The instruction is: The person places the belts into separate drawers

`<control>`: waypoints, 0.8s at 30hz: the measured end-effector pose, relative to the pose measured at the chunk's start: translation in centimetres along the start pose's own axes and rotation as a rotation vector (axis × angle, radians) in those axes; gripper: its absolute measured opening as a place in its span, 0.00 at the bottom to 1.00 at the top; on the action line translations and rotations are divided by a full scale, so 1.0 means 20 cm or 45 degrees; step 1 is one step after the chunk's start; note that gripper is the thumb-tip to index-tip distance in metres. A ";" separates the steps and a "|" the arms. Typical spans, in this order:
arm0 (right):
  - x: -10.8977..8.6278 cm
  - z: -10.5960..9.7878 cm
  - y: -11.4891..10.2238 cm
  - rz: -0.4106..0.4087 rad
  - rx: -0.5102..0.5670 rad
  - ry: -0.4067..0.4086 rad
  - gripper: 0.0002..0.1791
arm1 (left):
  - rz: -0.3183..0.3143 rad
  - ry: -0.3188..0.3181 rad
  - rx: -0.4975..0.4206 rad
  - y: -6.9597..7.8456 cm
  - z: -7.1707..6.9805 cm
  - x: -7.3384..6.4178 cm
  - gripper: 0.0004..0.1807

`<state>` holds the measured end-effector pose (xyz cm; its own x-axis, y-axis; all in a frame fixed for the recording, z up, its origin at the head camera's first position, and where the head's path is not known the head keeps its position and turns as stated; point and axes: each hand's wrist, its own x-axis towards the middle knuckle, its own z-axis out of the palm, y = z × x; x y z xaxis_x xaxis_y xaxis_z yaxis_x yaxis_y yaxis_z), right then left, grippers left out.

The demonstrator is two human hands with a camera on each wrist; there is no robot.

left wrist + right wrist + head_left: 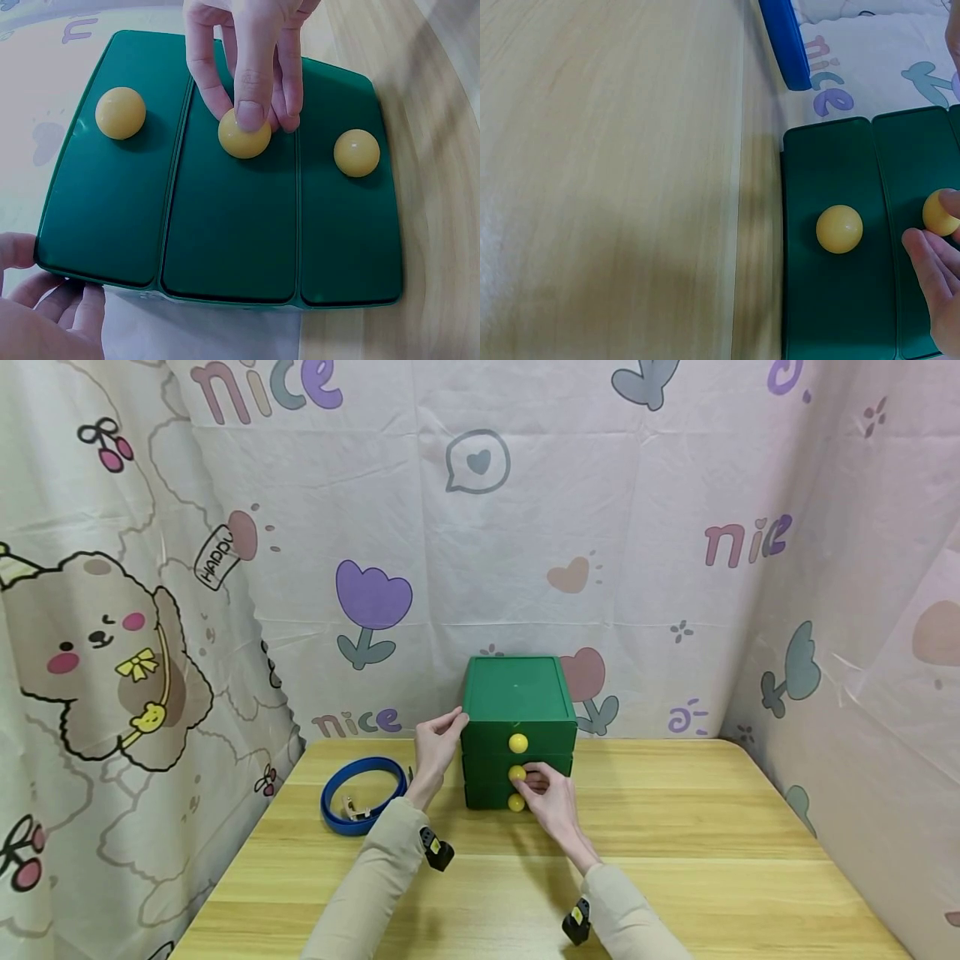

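Observation:
A green three-drawer cabinet (517, 689) with a round yellow knob on each drawer stands on the table. My right hand (550, 797) pinches the middle drawer's knob (244, 141), thumb on one side and fingers curled on the other. The top knob (518, 743) and bottom knob (839, 229) are untouched. At the cabinet's upper left front corner, my left hand (56, 319) grips the edge with thumb and fingers. All three drawers look pushed in, their fronts nearly level.
A coiled blue belt (330, 789) with a metal buckle lies on the wooden table (697, 827), left of the cabinet and beside the left forearm. A printed cloth curtain (480, 543) hangs close behind the cabinet and along both sides.

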<state>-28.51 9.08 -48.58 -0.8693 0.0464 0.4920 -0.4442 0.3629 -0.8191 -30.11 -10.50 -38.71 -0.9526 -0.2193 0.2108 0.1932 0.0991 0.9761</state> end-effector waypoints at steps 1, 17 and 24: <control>0.00 0.00 0.00 0.001 -0.001 -0.001 0.10 | -0.001 0.000 0.002 0.00 0.00 0.00 0.19; -0.01 -0.01 -0.01 -0.001 -0.024 -0.017 0.09 | -0.011 0.003 0.002 0.00 0.00 -0.01 0.19; -0.01 -0.03 -0.02 0.031 -0.008 -0.012 0.11 | 0.006 0.014 0.009 0.00 0.00 0.00 0.19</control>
<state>-28.00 9.43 -48.18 -0.8821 0.0464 0.4688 -0.4212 0.3680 -0.8290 -30.14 -10.41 -38.72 -0.9491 -0.2293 0.2162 0.1962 0.1068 0.9747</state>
